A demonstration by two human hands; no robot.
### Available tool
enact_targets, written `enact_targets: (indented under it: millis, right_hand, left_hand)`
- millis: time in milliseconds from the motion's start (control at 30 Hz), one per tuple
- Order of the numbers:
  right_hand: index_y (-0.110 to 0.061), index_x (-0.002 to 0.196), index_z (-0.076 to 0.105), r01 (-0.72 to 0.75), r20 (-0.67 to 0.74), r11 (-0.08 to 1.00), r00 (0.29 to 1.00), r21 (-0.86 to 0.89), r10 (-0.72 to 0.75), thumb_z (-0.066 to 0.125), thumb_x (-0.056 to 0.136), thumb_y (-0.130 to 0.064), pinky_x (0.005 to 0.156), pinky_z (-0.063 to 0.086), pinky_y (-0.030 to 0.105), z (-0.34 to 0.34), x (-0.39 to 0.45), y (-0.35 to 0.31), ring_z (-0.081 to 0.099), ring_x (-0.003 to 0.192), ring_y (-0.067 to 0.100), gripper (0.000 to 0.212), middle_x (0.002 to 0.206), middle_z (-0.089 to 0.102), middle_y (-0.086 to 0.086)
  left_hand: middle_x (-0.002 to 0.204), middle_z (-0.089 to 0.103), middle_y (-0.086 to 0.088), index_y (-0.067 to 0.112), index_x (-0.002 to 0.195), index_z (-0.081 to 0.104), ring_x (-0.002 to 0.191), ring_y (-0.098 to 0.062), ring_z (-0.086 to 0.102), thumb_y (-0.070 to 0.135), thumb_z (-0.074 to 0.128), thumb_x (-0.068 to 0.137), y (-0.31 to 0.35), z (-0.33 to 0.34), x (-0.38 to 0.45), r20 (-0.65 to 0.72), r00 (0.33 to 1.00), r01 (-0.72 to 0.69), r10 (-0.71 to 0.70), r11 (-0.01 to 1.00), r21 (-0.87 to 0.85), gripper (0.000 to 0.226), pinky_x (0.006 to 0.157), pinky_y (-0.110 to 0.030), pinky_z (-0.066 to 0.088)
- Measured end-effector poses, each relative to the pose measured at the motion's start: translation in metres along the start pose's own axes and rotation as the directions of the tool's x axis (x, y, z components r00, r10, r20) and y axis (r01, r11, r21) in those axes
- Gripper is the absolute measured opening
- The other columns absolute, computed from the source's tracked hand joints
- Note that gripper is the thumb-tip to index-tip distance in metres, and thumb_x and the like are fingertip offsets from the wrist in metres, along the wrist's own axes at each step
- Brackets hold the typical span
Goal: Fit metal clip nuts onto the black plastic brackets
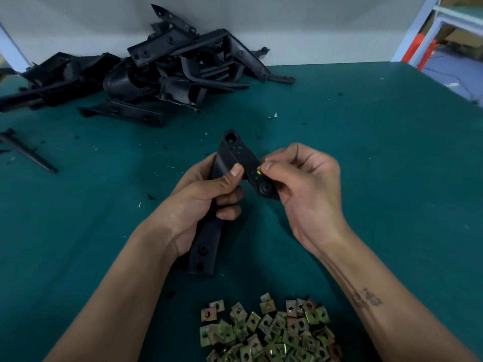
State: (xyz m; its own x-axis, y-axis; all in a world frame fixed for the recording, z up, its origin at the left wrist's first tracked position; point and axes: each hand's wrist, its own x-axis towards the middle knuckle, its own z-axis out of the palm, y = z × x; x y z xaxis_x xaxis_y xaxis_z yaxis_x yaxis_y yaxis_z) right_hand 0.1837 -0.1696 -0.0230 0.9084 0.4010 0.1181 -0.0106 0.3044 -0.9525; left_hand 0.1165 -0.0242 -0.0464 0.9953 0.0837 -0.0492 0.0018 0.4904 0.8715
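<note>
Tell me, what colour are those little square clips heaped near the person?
Yellowish-gold metal, some duller grey, each clip nut with a central hole; seen in the head view.

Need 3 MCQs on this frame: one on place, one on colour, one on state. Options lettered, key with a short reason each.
1. Where is the loose pile of clip nuts?
A. at the near edge, between the forearms
B. beside the far bracket heap
C. on the white frame at the far right

2. What colour is the table mat?
A. grey
B. teal green
C. orange

3. What is the right hand doing?
A. lying flat on the mat
B. reaching into the nut pile
C. pinching a clip nut against the held black bracket

Key: 1 A, the pile lies nearest the camera, between both forearms. 2 B, the whole work surface is teal green. 3 C, thumb and fingers pinch a brass-coloured nut at the bracket's edge while the left hand grips the bracket.
</note>
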Motion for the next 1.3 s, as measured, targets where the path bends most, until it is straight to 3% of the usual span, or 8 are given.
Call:
enact_targets:
  millis: [300,567,800,900,1033,1100,1167,1300]
  right_hand:
    - [-0.017,0.060,0.062,-0.062,0.072,0.990,0.996,0.130,0.053,0.065,0.084,-0.013,0.058,0.042,0.032,0.000,-0.004,0.006,0.053,0.060,0.016,0.024,0.065,0.060,0.003]
    - [-0.010,0.072,0.070,-0.133,0.127,0.990,0.984,0.043,0.127,0.065,0.089,-0.028,0.062,0.050,0.036,-0.004,0.001,-0.005,0.061,0.068,0.019,0.025,0.074,0.067,0.007]
    - [-0.006,0.088,0.070,-0.199,0.045,0.964,0.977,-0.176,0.210,0.050,0.105,-0.016,0.064,0.044,0.030,-0.025,-0.013,0.003,0.056,0.066,0.018,0.028,0.074,0.066,0.007]
    - [-0.012,0.085,0.075,-0.158,0.147,0.950,0.968,-0.270,0.203,0.061,0.096,-0.006,0.067,0.045,0.027,-0.041,-0.037,0.000,0.057,0.071,0.016,0.018,0.078,0.067,0.006]
    - [-0.030,0.088,0.079,0.025,0.392,0.818,0.886,-0.575,0.248,0.081,0.081,-0.031,0.072,0.049,0.020,-0.059,-0.078,-0.014,0.065,0.083,0.013,0.007,0.091,0.070,-0.001]
    - [-0.037,0.088,0.079,0.147,0.417,0.703,0.880,-0.696,0.229,0.084,0.080,-0.031,0.062,0.048,0.026,-0.058,-0.094,-0.014,0.062,0.075,0.018,0.012,0.096,0.066,-0.005]
    - [-0.041,0.087,0.079,0.198,0.405,0.631,0.892,-0.750,0.201,0.088,0.077,-0.020,0.055,0.044,0.024,-0.054,-0.102,-0.014,0.057,0.067,0.016,0.024,0.100,0.063,-0.008]
    - [-0.036,0.081,0.077,0.201,0.405,0.599,0.886,-0.775,0.227,0.089,0.074,-0.012,0.057,0.038,0.017,-0.048,-0.105,-0.017,0.054,0.063,0.013,0.028,0.098,0.061,-0.009]
  left_hand:
    - [0.080,0.041,0.000,0.012,0.096,0.057,0.057,-0.008,0.027,0.017,0.069,0.086,-0.002,0.001,-0.002,-0.034,0.999,-0.027,0.027,1.000,-0.013,0.016,0.043,-0.018,0.029]
    - [0.083,0.048,0.001,0.016,0.088,0.062,0.056,-0.007,0.030,0.021,0.071,0.085,0.000,-0.002,0.001,-0.011,1.000,-0.020,0.020,1.000,-0.005,0.011,0.044,-0.018,0.031]
    - [0.084,0.057,0.002,0.014,0.099,0.054,0.058,-0.009,0.029,0.020,0.057,0.099,0.002,0.001,0.002,-0.029,0.998,0.049,-0.052,0.993,-0.112,0.007,0.047,-0.020,0.028]
    - [0.089,0.059,-0.002,0.014,0.110,0.049,0.056,-0.011,0.031,0.027,0.059,0.098,0.003,0.002,0.003,-0.075,0.992,0.082,-0.097,0.979,-0.186,0.021,0.047,-0.021,0.027]
    - [0.095,0.059,-0.001,0.017,0.116,0.046,0.057,-0.011,0.033,0.031,0.060,0.099,0.003,0.002,0.003,-0.103,0.989,0.081,-0.104,0.975,-0.206,0.026,0.049,-0.022,0.028]
    - [0.097,0.061,-0.001,0.015,0.112,0.052,0.057,-0.011,0.034,0.030,0.060,0.100,0.003,0.002,0.003,-0.114,0.989,0.074,-0.097,0.978,-0.195,0.021,0.049,-0.023,0.029]
    - [0.095,0.063,-0.002,0.015,0.103,0.058,0.057,-0.012,0.035,0.028,0.059,0.101,0.003,0.003,0.003,-0.124,0.988,0.072,-0.097,0.979,-0.191,0.014,0.048,-0.023,0.029]
    - [0.086,0.062,0.000,0.016,0.090,0.062,0.056,-0.012,0.036,0.027,0.060,0.101,0.003,0.004,0.002,-0.148,0.984,0.070,-0.101,0.977,-0.202,0.016,0.048,-0.025,0.030]
